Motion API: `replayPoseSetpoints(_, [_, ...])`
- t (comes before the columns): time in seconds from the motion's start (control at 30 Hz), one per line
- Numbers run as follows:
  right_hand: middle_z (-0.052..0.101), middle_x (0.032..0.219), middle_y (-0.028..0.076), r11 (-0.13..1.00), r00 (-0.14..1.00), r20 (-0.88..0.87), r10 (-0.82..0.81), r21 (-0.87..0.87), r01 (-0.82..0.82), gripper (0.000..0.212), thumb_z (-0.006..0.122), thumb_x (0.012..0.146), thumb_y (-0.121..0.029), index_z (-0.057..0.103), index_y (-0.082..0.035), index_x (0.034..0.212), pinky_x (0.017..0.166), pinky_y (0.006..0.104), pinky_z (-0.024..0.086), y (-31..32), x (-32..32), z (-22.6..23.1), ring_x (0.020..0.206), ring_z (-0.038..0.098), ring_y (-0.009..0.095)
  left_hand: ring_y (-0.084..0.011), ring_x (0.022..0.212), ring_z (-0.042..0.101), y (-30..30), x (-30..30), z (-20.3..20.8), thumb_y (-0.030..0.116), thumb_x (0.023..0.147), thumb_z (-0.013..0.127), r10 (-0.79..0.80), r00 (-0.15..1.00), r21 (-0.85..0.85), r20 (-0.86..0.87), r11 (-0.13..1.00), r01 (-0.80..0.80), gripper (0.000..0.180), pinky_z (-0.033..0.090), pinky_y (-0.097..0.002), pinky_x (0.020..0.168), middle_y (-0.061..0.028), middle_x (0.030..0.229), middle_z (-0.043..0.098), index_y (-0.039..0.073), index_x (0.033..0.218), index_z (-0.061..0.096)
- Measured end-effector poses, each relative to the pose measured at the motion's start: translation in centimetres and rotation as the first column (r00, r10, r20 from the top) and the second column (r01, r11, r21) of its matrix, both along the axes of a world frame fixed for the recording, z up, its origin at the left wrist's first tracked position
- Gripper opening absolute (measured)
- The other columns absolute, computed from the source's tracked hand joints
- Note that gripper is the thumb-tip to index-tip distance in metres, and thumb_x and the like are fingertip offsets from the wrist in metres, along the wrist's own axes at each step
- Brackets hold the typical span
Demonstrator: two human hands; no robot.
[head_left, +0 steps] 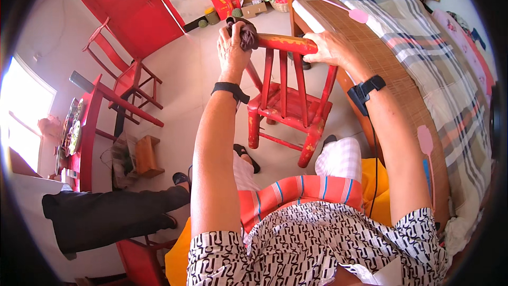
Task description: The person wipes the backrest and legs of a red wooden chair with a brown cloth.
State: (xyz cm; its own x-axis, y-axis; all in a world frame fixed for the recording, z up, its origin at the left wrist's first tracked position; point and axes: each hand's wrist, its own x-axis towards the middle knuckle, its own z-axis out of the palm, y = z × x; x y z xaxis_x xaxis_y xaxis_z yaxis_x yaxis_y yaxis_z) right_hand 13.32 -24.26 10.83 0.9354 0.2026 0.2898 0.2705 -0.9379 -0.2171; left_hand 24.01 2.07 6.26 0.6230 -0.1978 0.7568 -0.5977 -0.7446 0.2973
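A small red wooden chair [283,105] stands in front of my knees, its slatted back toward me. The paint on its top rail is worn to yellow patches. My left hand [231,46] is closed on a bunched dark brown cloth [248,37], which lies against the rail's left end. Gripping the rail's right end is my right hand [329,48], its fingers wrapped over the wood. Dark bands with a small device circle my wrists, and a thin black cable hangs from the right one.
To the right is a bed with a bamboo mat [394,74] and a plaid blanket [423,37]. Another red chair [127,79] and a red table [89,143] stand left, near a wooden stool [148,156]. A person's dark-trousered leg [116,214] reaches in from the lower left.
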Motion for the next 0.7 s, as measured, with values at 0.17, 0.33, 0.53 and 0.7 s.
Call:
replayPoseSetpoints(0.17, [0.068, 0.09, 0.022, 0.998, 0.997, 0.053, 0.06, 0.003, -0.06, 0.05, 0.073, 0.073, -0.046, 0.064, -0.007, 0.103, 0.079, 0.0489, 0.052, 0.0, 1.1, -0.6, 0.088, 0.066, 0.039, -0.0434, 0.112, 0.05, 0.5, 0.1, 0.0, 0.004, 0.066, 0.076, 0.016, 1.0, -0.029, -0.001, 0.999, -0.016, 0.068, 0.045, -0.0504, 0.094, -0.0181, 0.119, 0.045, 0.025, 0.125, 0.05])
replayPoseSetpoints(0.33, [0.068, 0.09, 0.02, 0.998, 1.0, 0.0, -0.018, -0.065, 0.018, 0.05, 0.073, 0.074, -0.045, 0.064, -0.007, 0.106, 0.08, 0.0493, 0.052, 0.6, 0.1, 0.2, 0.088, 0.066, 0.038, -0.0436, 0.114, 0.047, -0.5, -2.8, -3.0, 0.004, 0.067, 0.075, -0.06, 0.996, -0.341, 0.059, 0.937, 0.076, 0.07, 0.042, -0.0479, 0.1, -0.0202, 0.122, 0.044, 0.018, 0.13, 0.048])
replayPoseSetpoints(0.53, [0.068, 0.091, 0.019, 0.995, 0.997, 0.071, 0.009, -0.102, -0.002, 0.052, 0.072, 0.075, -0.044, 0.062, -0.007, 0.111, 0.084, 0.0478, 0.05, 2.0, -0.9, -0.2, 0.089, 0.067, 0.036, -0.0252, 0.1, 0.052, -2.5, -4.7, -10.5, 0.01, 0.07, 0.069, -0.209, 0.949, -0.766, -0.236, 0.641, -0.05, 0.064, 0.044, -0.039, 0.093, -0.011, 0.11, 0.047, 0.004, 0.128, 0.043])
replayPoseSetpoints(0.7, [0.068, 0.085, 0.019, 0.994, 0.998, 0.067, -0.005, -0.106, 0.012, 0.047, 0.071, 0.077, -0.041, 0.061, -0.005, 0.107, 0.083, 0.0464, 0.05, 2.0, -1.6, -0.4, 0.086, 0.067, 0.036, -0.0211, 0.092, 0.058, -3.9, -2.7, -8.5, 0.003, 0.068, 0.07, -0.422, 0.866, -0.708, -0.268, 0.696, 0.12, 0.057, 0.048, -0.0334, 0.083, -0.0095, 0.104, 0.058, 0.006, 0.12, 0.05])
